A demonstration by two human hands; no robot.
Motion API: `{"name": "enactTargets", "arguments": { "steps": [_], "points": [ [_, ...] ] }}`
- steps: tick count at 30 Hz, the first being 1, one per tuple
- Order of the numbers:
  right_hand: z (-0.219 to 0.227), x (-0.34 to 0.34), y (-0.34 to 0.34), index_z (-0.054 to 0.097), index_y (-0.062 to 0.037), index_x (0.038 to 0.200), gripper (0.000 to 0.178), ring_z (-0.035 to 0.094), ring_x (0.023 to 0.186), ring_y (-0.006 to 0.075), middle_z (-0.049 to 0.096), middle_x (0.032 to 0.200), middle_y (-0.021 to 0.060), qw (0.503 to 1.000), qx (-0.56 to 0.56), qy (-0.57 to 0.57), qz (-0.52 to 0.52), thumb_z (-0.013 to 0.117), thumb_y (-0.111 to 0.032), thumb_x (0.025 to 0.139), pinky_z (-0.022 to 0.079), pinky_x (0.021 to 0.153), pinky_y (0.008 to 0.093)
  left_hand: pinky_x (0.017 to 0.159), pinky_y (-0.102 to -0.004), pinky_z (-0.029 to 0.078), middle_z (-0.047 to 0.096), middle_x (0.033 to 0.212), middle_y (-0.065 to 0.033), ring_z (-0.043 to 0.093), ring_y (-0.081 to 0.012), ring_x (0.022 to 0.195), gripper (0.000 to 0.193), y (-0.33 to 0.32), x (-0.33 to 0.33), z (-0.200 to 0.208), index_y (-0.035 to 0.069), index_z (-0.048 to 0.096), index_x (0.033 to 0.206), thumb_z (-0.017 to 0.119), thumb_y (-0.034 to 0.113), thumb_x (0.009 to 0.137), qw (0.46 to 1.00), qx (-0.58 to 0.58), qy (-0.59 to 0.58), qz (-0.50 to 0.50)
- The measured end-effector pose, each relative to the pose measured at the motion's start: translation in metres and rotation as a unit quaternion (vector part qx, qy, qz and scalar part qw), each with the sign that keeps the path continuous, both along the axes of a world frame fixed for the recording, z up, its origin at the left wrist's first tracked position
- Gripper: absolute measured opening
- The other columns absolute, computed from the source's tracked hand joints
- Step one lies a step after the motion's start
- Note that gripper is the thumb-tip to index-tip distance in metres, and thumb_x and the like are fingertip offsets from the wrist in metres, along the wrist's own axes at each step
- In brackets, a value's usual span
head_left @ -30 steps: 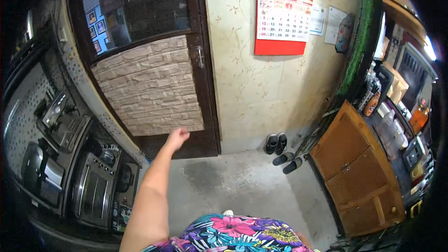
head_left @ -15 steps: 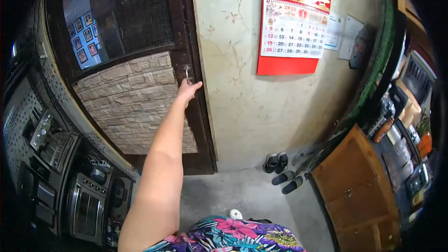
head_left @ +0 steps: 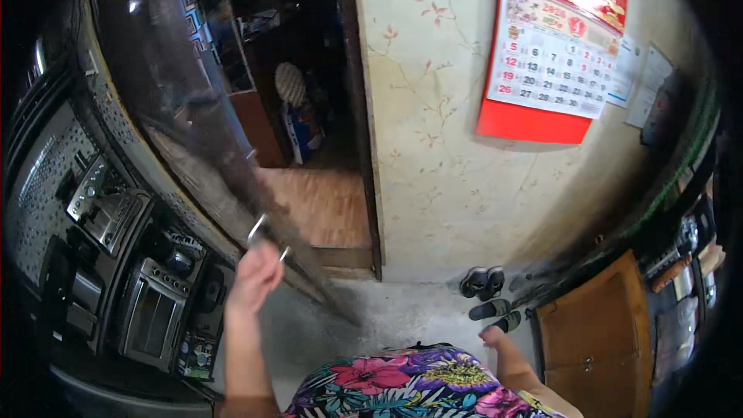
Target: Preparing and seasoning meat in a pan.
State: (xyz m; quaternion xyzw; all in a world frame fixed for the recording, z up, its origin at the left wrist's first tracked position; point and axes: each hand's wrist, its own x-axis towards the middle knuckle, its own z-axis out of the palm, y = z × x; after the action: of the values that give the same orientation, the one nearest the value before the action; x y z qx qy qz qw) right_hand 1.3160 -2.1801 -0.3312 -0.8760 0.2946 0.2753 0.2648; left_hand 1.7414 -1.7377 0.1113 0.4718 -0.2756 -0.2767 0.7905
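Observation:
A dark door [head_left: 197,162] with a stone-patterned lower panel stands ajar, swung toward me on the left. My left hand [head_left: 258,269] is closed around its metal door handle [head_left: 258,227], slightly smeared by motion. Beyond the gap lies a dim room with a wooden floor [head_left: 321,205]. Low on the right, beside my flowered garment [head_left: 402,379], hangs my right hand [head_left: 491,334], near a pair of slippers [head_left: 489,310]. Its fingers are too small and foreshortened to read.
An oven [head_left: 157,313] and other appliances line the left side. Dark shoes [head_left: 481,282] sit at the wall's foot. A wooden cabinet [head_left: 592,333] stands on the right, and a red calendar [head_left: 542,118] hangs on the wall. A threshold [head_left: 344,258] crosses the doorway.
The door has swung from shut to partly open, toward me and leftward. My left hand has come down and nearer with the handle. My right hand has come into view.

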Motion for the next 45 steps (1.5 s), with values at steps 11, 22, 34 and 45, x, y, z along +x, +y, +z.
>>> {"name": "enactTargets", "arguments": {
  "steps": [11,22,34,45],
  "points": [
    [0.059,0.354,0.061,0.062,0.003,0.105,0.039,0.065,0.079,0.0199,0.067,0.093,0.0123,0.976,0.153,-0.137,0.069,0.065,-0.028,0.083,0.052,0.069,0.0339,0.098,-0.0496,0.035,0.05,0.129,-0.0125,0.049,-0.03,0.112,0.063,0.295,-0.033,-0.133,0.006,0.048,0.131,0.054,0.051,0.086,0.925,-0.264,0.102,0.253],
    [0.108,0.621,0.078,0.061,0.0002,0.106,0.037,0.059,0.065,0.0141,0.065,0.08,0.0058,0.968,0.221,-0.092,0.07,0.066,-0.029,0.083,0.048,0.063,0.0297,0.091,-0.0458,0.038,0.052,0.119,-0.0122,0.051,-0.0279,0.104,0.055,0.198,0.119,-0.255,0.004,0.049,0.126,0.055,0.042,0.086,0.821,0.106,0.321,0.46],
    [0.097,0.766,0.047,0.062,-0.0001,0.105,0.035,0.057,0.06,0.014,0.064,0.081,0.0074,0.964,0.259,-0.032,-0.048,0.07,-0.026,0.082,0.048,0.055,0.0292,0.084,-0.0417,0.042,0.054,0.108,-0.0118,0.054,-0.0255,0.095,0.047,0.207,0.275,-0.263,0.002,0.051,0.12,0.057,0.032,0.085,0.795,0.265,0.338,0.428],
    [0.109,0.937,0.073,0.064,-0.0015,0.102,0.039,0.061,0.067,0.0166,0.067,0.083,0.0109,0.963,0.169,-0.133,0.163,0.066,-0.035,0.081,0.05,0.062,0.0336,0.078,-0.038,0.045,0.056,0.098,-0.0115,0.056,-0.0233,0.087,0.039,0.15,0.354,-0.276,0.0,0.053,0.115,0.059,0.024,0.084,0.808,0.309,0.321,0.385]
  ]
}}
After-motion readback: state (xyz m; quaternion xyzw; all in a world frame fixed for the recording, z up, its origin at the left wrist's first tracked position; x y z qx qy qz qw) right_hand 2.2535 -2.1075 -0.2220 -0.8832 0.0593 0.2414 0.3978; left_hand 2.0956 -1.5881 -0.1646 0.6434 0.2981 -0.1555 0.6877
